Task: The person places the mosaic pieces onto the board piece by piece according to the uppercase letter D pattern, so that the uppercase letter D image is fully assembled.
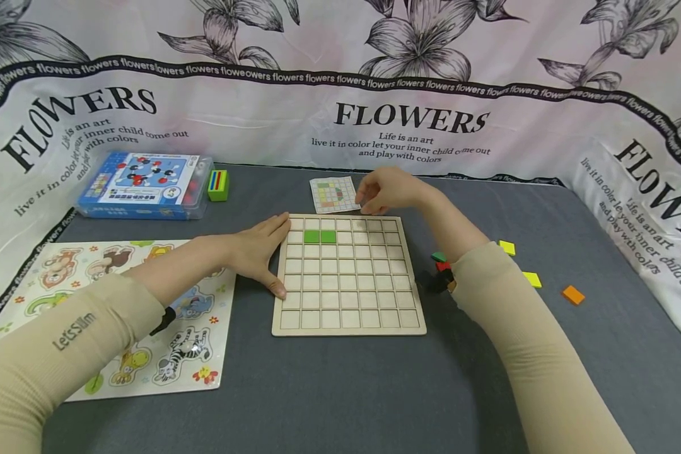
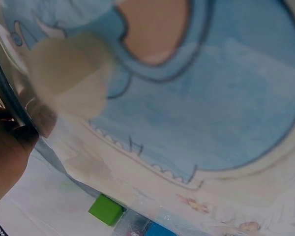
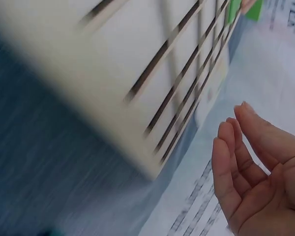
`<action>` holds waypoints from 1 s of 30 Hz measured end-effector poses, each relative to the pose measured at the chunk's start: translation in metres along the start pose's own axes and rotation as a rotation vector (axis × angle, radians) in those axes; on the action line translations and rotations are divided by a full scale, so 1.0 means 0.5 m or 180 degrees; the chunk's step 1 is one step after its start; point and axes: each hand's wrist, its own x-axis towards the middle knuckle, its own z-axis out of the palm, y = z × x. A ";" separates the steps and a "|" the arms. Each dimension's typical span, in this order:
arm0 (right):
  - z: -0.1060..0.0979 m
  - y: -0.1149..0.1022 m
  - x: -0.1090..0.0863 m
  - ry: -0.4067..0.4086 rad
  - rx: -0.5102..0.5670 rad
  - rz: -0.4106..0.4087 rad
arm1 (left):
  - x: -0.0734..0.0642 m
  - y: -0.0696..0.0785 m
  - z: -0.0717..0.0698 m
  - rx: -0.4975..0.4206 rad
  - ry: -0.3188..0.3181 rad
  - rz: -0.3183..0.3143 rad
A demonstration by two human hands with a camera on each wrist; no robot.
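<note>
A square wooden grid board lies on the cloth, with two green tiles side by side in its second row from the back. My left hand rests along the board's left edge, fingers and thumb spread. Just behind the board is a small printed pattern card with coloured squares. By the card's right edge, my right hand hovers over the board's far side. The right wrist view shows that hand with loosely bent fingers, nothing visible between them, apart from the card.
An animal puzzle board lies under the left forearm. Behind it stand a blue-lidded plastic box and a green block. Yellow tiles, an orange tile, a red piece and a green piece lie around the right forearm.
</note>
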 end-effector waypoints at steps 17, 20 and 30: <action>-0.071 0.185 -0.150 -0.0080 -0.0038 0.0497 | -0.006 0.000 -0.002 -0.0042 -0.0039 -0.0058; -0.080 0.204 -0.176 -0.0130 0.0010 0.0554 | -0.005 -0.002 -0.001 -0.0033 -0.0042 -0.0062; -0.103 0.277 -0.243 -0.0079 -0.0051 0.0770 | -0.004 0.001 -0.002 -0.0061 -0.0066 -0.0040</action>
